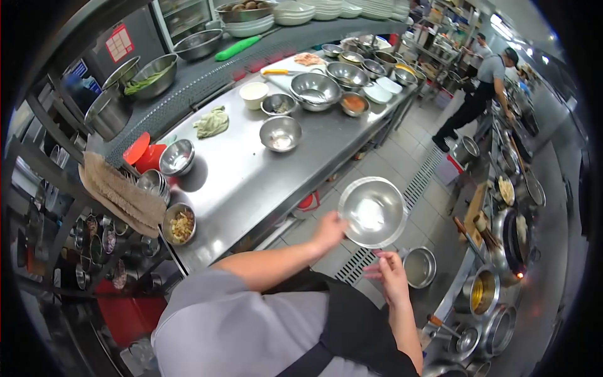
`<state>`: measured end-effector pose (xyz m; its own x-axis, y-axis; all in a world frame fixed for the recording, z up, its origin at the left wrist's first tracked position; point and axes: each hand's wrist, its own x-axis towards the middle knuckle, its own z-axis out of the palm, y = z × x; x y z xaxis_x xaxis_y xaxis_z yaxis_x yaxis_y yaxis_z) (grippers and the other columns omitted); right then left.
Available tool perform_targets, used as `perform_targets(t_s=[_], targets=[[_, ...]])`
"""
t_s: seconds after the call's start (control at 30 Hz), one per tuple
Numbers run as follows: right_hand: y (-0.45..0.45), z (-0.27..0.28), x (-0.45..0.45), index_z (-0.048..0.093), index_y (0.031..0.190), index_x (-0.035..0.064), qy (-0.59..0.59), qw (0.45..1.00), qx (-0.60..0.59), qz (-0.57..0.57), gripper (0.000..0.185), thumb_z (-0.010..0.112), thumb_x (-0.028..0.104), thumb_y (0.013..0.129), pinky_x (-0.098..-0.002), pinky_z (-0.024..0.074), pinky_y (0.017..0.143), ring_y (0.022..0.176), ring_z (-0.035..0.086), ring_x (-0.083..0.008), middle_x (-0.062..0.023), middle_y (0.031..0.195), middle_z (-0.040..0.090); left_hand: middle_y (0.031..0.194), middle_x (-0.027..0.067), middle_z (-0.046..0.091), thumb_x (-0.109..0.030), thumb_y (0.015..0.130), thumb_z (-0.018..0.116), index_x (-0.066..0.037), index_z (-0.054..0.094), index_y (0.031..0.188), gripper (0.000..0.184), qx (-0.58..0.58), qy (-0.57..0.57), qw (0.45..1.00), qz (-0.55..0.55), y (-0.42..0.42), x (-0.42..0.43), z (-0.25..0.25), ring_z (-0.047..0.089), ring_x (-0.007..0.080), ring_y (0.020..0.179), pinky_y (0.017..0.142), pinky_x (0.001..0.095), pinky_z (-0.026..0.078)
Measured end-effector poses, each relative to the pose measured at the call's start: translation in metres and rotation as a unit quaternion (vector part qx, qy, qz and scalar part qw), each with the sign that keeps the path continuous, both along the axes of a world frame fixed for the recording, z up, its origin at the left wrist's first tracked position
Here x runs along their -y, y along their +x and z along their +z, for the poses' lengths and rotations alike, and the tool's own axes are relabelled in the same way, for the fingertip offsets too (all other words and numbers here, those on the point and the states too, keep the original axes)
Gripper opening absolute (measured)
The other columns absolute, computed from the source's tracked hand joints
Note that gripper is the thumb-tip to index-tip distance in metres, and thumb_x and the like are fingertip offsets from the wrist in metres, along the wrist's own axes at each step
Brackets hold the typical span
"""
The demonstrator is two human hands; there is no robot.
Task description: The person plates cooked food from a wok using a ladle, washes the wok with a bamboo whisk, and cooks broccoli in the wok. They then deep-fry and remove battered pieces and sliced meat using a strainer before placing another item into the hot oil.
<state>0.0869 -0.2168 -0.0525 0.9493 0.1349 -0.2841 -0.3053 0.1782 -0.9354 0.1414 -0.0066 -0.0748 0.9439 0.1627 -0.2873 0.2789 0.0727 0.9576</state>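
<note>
A shiny metal bowl (pixel 373 212) is held in the air over the floor between the counter and the stoves. My left hand (pixel 330 232) grips its lower left rim, with the thumb and fingers closed on the edge. Just below the bowl is my right hand (pixel 388 271), its fingers apart and nothing seen in them. The bowl shows bright reflections inside and no clear contents. Beyond my right hand, lower down, stands a metal pot (pixel 419 267).
The steel counter (pixel 251 182) bears several bowls, a green cloth (pixel 211 122) and a knife on a white board (pixel 286 78). At right, the stove side holds pans, a wok (pixel 505 234) and a small flame. A co-worker (pixel 487 85) stands at the stoves farther back.
</note>
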Motion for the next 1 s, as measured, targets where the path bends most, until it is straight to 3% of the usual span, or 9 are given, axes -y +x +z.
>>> perform_targets(t_s=[0.13,0.33,0.37,0.4,0.47,0.73,0.83,0.9,1.0], targets=[[0.044,-0.030,-0.019,0.053,0.102,0.0003,-0.116,0.976,-0.026,0.182,0.019,0.054,0.017,0.092,-0.0297,0.0535,0.065,0.073,0.064,-0.0198,-0.0105,0.095,0.061,0.078,0.0208,0.066,-0.022,0.078,0.059,0.005,0.063,0.093,0.031,0.099,0.183,0.974,0.094,0.089,-0.140,0.002,0.065,0.0303,0.074,0.068,0.0395,0.050],[0.077,-0.078,-0.068,0.056,0.097,0.0009,-0.186,0.940,-0.063,0.279,0.017,0.059,0.015,0.088,-0.0262,0.0485,0.058,0.065,0.060,-0.0129,-0.0058,0.075,0.060,0.119,0.0263,0.050,-0.019,0.075,0.055,0.005,0.063,0.098,0.035,-0.152,0.355,0.874,0.296,0.194,-0.258,-0.044,0.053,0.0354,0.107,0.089,0.0447,0.043],[0.079,-0.070,-0.076,0.057,0.097,0.0000,-0.274,0.907,-0.015,0.320,0.019,0.061,0.015,0.086,-0.0266,0.0478,0.057,0.064,0.060,-0.0130,-0.0080,0.077,0.061,0.099,0.0254,0.057,-0.013,0.076,0.053,0.009,0.060,0.096,0.030,-0.077,0.514,0.842,0.146,0.204,-0.283,-0.088,0.060,0.0320,0.086,0.071,0.0422,0.049],[0.084,-0.067,-0.082,0.058,0.097,-0.0008,-0.357,0.864,0.036,0.353,0.020,0.062,0.015,0.085,-0.0270,0.0470,0.056,0.062,0.060,-0.0131,-0.0102,0.079,0.061,0.079,0.0198,0.059,-0.005,0.076,0.050,0.007,0.058,0.086,0.017,-0.185,0.117,0.945,0.242,0.194,-0.280,-0.069,0.058,0.0246,0.063,0.049,0.0330,0.045],[0.091,-0.086,-0.074,0.059,0.097,-0.0008,-0.360,0.853,0.103,0.363,0.022,0.064,0.016,0.083,-0.0288,0.0465,0.057,0.061,0.059,-0.0129,-0.0115,0.079,0.063,0.063,0.0127,0.055,-0.001,0.076,0.047,0.004,0.056,0.076,0.010,-0.159,-0.124,0.946,0.254,0.194,-0.294,-0.100,0.051,0.0195,0.047,0.037,0.0270,0.036],[0.115,-0.090,-0.043,0.061,0.096,0.0013,-0.451,0.826,0.034,0.338,0.030,0.065,0.026,0.079,-0.0370,0.0499,0.070,0.076,0.064,-0.0295,-0.0166,0.083,0.066,0.070,0.0162,0.061,-0.006,0.081,0.047,0.009,0.057,0.085,0.018,-0.099,0.066,0.928,0.353,0.132,-0.400,-0.061,0.060,0.0200,0.050,0.041,0.0284,0.050],[0.115,-0.088,-0.024,0.061,0.097,0.0013,-0.595,0.718,0.056,0.358,0.030,0.062,0.026,0.080,-0.0426,0.0488,0.078,0.090,0.060,-0.0377,-0.0214,0.094,0.064,0.061,0.0140,0.059,-0.033,0.087,0.054,0.007,0.059,0.081,0.041,-0.116,0.046,0.915,0.384,0.129,-0.397,-0.045,0.058,0.0176,0.047,0.037,0.0287,0.045],[0.112,-0.102,0.000,0.061,0.098,0.0013,-0.598,0.731,0.043,0.326,0.032,0.062,0.027,0.080,-0.0427,0.0488,0.079,0.091,0.060,-0.0372,-0.0211,0.095,0.064,0.047,0.0090,0.053,-0.059,0.086,0.047,0.002,0.059,0.067,0.064,-0.208,0.070,0.974,0.052,0.117,-0.378,-0.031,0.049,0.0142,0.038,0.033,0.0273,0.033],[0.098,-0.109,0.025,0.060,0.102,0.0018,-0.591,0.758,-0.009,0.276,0.035,0.061,0.030,0.081,-0.0429,0.0485,0.080,0.094,0.060,-0.0362,-0.0195,0.099,0.064,0.055,0.0069,0.060,-0.050,0.087,0.053,-0.006,0.061,0.071,0.047,-0.230,0.101,0.955,-0.160,0.125,-0.292,-0.053,0.046,0.0111,0.036,0.036,0.0263,0.036]])
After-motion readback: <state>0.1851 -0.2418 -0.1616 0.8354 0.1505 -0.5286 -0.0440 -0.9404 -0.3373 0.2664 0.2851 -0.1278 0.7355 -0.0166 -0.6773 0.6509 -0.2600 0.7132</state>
